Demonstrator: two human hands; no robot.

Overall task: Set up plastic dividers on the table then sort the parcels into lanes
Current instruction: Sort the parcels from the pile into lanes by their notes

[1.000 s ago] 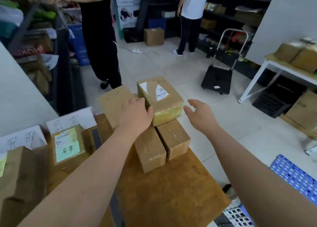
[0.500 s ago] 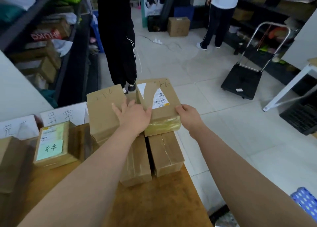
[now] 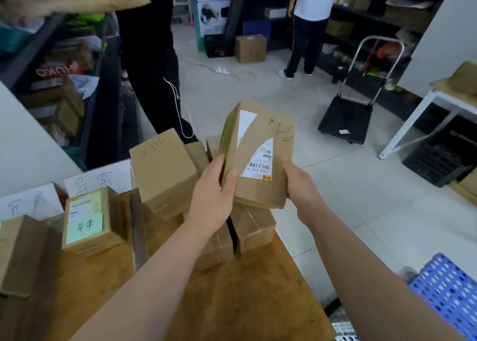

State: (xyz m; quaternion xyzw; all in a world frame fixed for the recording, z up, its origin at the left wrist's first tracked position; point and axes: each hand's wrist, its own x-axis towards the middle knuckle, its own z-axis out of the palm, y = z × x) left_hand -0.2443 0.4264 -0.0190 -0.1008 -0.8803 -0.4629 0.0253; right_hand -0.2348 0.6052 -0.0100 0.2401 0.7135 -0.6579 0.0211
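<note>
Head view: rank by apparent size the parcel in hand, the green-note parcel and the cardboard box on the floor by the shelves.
1. held parcel
2. green-note parcel
3. floor box: smallest here, but far from the camera, so true size unsure.

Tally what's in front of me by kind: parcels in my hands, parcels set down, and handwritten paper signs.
In hand: 1, the held parcel, gripped by left hand and right hand
Parcels set down: 5 (scribbled box, left taped box, right taped box, green-note box, far-left box); pieces behind are unclear
Handwritten paper signs: 2
Total: 8
</note>
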